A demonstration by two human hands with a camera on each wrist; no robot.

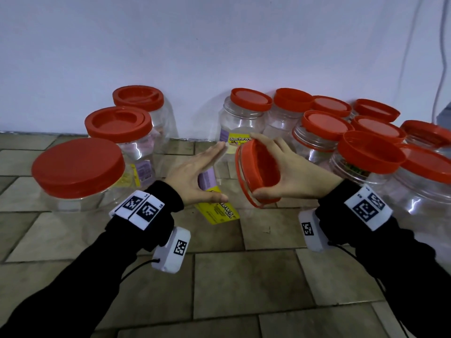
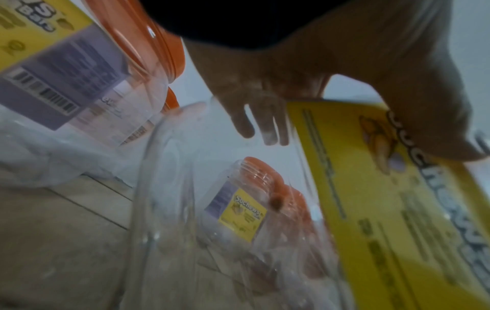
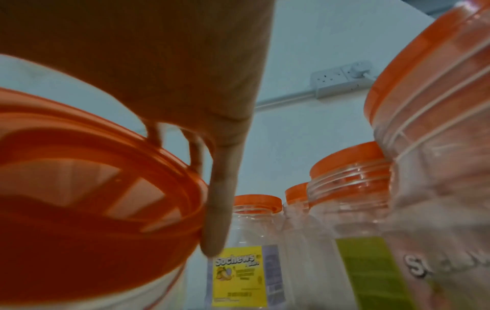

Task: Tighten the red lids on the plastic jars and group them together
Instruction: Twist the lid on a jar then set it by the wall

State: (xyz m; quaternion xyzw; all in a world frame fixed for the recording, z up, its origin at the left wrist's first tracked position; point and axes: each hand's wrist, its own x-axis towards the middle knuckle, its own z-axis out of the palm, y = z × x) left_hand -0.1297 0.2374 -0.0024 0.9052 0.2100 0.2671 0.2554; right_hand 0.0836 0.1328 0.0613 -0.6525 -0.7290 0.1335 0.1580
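Observation:
My left hand (image 1: 214, 173) holds a clear plastic jar (image 1: 219, 212) with a yellow label, tipped on its side just above the tiled floor. The thumb lies on the label and the fingers stretch over the jar's far side. In the left wrist view the thumb presses the jar label (image 2: 384, 188). My right hand (image 1: 255, 164) grips a red lid (image 1: 263, 176) by its rim, thumb below and fingers above. The lid is off the jar, its hollow side facing the jar's mouth with a small gap between them. The right wrist view shows the lid (image 3: 92, 209) close up with a finger (image 3: 220, 209) on its rim.
Three lidded jars (image 1: 78, 167) stand at the left. Another labelled jar (image 1: 244, 111) stands by the wall (image 1: 219, 45) behind my hands. Several red-lidded jars (image 1: 324, 125) are clustered at the right. A cable (image 1: 439, 93) hangs at far right. Bare floor tiles (image 1: 244, 276) lie in front.

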